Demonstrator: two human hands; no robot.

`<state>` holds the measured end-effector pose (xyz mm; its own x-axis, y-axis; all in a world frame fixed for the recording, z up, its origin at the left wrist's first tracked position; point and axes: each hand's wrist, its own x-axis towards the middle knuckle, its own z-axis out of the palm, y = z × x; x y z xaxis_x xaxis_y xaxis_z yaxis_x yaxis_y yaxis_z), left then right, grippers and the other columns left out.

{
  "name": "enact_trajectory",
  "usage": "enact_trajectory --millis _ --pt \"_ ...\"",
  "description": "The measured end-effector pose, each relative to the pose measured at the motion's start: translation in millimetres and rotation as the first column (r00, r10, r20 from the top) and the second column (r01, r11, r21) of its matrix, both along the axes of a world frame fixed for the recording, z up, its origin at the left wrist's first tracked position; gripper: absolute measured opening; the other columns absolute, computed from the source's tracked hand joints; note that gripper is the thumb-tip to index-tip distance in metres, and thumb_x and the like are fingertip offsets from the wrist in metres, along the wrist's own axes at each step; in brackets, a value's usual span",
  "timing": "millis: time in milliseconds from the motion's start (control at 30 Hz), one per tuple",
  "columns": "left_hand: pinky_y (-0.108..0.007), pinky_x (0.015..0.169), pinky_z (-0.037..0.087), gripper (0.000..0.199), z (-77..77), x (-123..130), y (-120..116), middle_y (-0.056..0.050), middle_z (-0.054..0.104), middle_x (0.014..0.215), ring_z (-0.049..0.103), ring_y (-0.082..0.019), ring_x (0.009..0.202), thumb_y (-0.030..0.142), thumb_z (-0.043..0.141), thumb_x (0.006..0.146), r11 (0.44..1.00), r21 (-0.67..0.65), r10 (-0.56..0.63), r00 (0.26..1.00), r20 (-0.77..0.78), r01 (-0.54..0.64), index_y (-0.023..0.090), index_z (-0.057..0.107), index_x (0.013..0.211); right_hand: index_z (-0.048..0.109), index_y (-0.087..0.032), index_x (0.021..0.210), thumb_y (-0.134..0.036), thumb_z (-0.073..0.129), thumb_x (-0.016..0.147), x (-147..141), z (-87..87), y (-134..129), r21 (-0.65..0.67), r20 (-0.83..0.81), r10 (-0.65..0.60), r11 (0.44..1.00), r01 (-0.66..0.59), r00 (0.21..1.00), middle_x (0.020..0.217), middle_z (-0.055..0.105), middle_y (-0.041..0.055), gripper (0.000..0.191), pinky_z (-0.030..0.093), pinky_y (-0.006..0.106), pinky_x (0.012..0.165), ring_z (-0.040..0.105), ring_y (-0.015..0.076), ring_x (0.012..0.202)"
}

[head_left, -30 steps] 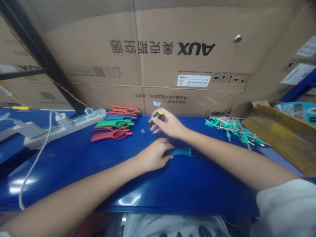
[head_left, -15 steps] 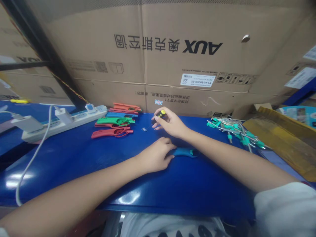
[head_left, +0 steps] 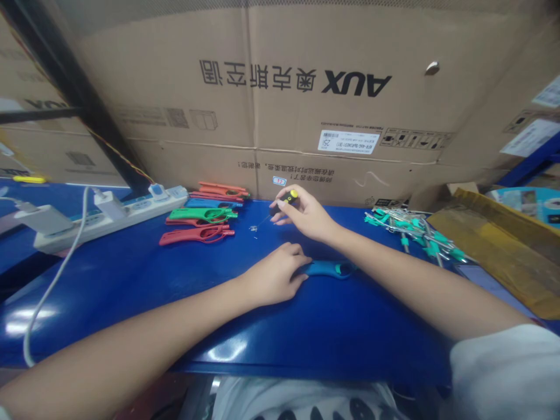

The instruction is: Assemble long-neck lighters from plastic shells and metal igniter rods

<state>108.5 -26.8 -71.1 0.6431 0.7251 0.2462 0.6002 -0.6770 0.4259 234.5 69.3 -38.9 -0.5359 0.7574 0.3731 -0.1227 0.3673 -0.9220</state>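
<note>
One blue plastic lighter-shaped shell (head_left: 324, 269) lies on the glossy blue bench (head_left: 350, 332) at three o'clock of the left hand (head_left: 280, 274), whose grip holds its end; one black-and-yellow screwdriver (head_left: 290, 197), clasped in the right hand (head_left: 308, 217).

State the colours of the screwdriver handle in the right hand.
The screwdriver handle is black and yellow, with a yellow end; best seen in the head view.

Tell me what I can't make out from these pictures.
All in the head view:
Blue casing: left end hidden by the left hand.
Yellow-and-black tool: handle partly hidden by the right hand; its tip is too thin and blurred to make out.
Little metal pieces: too small to count or identify.
Right sleeve: cut off by the picture's edge.
</note>
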Motion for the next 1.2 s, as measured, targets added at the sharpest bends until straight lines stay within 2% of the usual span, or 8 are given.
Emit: enact_trajectory --millis 100,333,433,533,733,967,1100,1200 --pt "-0.039 0.094 0.051 0.026 1.1 0.0 -0.7 -0.011 0.064 0.102 0.061 -0.026 0.100 0.019 0.060 0.092 1.000 -0.002 0.002 1.000 -0.006 -0.002 0.014 0.071 0.115 0.050 -0.024 0.100 -0.041 0.066 0.089 -0.1 -3.6 -1.2 -0.007 0.043 0.008 1.000 -0.007 0.999 0.099 0.066 0.0005 0.026 0.063 0.030 0.071 0.072 0.0121 0.077" --pt "-0.041 0.093 0.052 0.034 3.0 2.7 -4.8 -0.012 0.064 0.107 0.060 -0.027 0.102 0.024 0.054 0.096 0.997 0.051 0.057 0.994 -0.093 -0.053 0.014 0.066 0.126 0.049 -0.024 0.101 -0.051 0.066 0.088 1.0 1.5 -3.2 0.000 -0.059 -0.051 0.999 0.051 0.997 0.100 0.066 0.0008 0.034 0.063 0.029 0.070 0.072 0.0126 0.076" --pt "-0.042 0.093 0.052 0.034 4.2 3.1 -6.9 -0.012 0.064 0.109 0.060 -0.027 0.104 0.025 0.052 0.097 0.996 0.070 0.067 0.990 -0.123 -0.059 0.014 0.064 0.127 0.049 -0.024 0.100 -0.052 0.067 0.087 1.6 1.0 -3.7 -0.007 -0.043 -0.070 0.998 0.070 0.997 0.098 0.067 0.0004 0.036 0.063 0.029 0.068 0.072 0.0126 0.075" --pt "-0.044 0.094 0.051 0.033 4.5 2.7 -7.7 -0.012 0.064 0.111 0.059 -0.028 0.105 0.026 0.050 0.098 0.995 0.081 0.064 0.989 -0.131 -0.054 0.015 0.063 0.127 0.050 -0.023 0.098 -0.052 0.069 0.085 2.9 -0.9 -4.4 -0.015 -0.012 -0.082 0.997 0.082 0.997 0.096 0.067 0.0004 0.037 0.063 0.028 0.067 0.071 0.0125 0.074" --pt "-0.046 0.095 0.050 0.033 2.4 2.1 -6.5 -0.013 0.063 0.113 0.058 -0.029 0.106 0.026 0.049 0.099 0.994 0.096 0.063 0.988 -0.139 -0.050 0.014 0.062 0.126 0.050 -0.024 0.100 -0.053 0.067 0.087 6.7 -0.6 -6.6 -0.009 -0.075 -0.067 0.998 0.067 0.995 0.101 0.069 0.0016 0.036 0.063 0.031 0.072 0.073 0.0133 0.078" --pt "-0.044 0.095 0.050 0.032 1.9 2.4 -6.7 -0.013 0.063 0.113 0.058 -0.029 0.106 0.026 0.049 0.099 0.993 0.108 0.065 0.988 -0.139 -0.050 0.016 0.062 0.125 0.051 -0.024 0.099 -0.054 0.068 0.085 5.3 0.0 -11.9 -0.001 -0.099 -0.077 0.997 0.078 0.992 0.098 0.070 0.0007 0.037 0.063 0.028 0.070 0.072 0.0125 0.075" --pt "-0.043 0.096 0.050 0.032 1.2 2.2 -6.2 -0.013 0.063 0.111 0.058 -0.028 0.105 0.026 0.050 0.099 0.995 0.093 0.052 0.992 -0.112 -0.042 0.014 0.062 0.126 0.052 -0.023 0.097 -0.051 0.071 0.085 7.3 3.9 -16.5 -0.009 -0.191 -0.137 0.990 0.138 0.972 0.095 0.071 0.0005 0.036 0.063 0.029 0.069 0.071 0.0119 0.069" --pt "-0.043 0.100 0.049 0.033 -2.1 2.6 -4.3 -0.013 0.063 0.113 0.058 -0.027 0.108 0.026 0.053 0.098 0.998 0.059 0.035 0.999 -0.036 -0.033 0.013 0.063 0.127 0.053 -0.022 0.095 -0.046 0.072 0.083 17.3 9.0 -21.1 -0.070 -0.276 -0.230 0.973 0.219 0.933 0.087 0.071 -0.0003 0.033 0.060 0.028 0.057 0.067 0.0114 0.060"
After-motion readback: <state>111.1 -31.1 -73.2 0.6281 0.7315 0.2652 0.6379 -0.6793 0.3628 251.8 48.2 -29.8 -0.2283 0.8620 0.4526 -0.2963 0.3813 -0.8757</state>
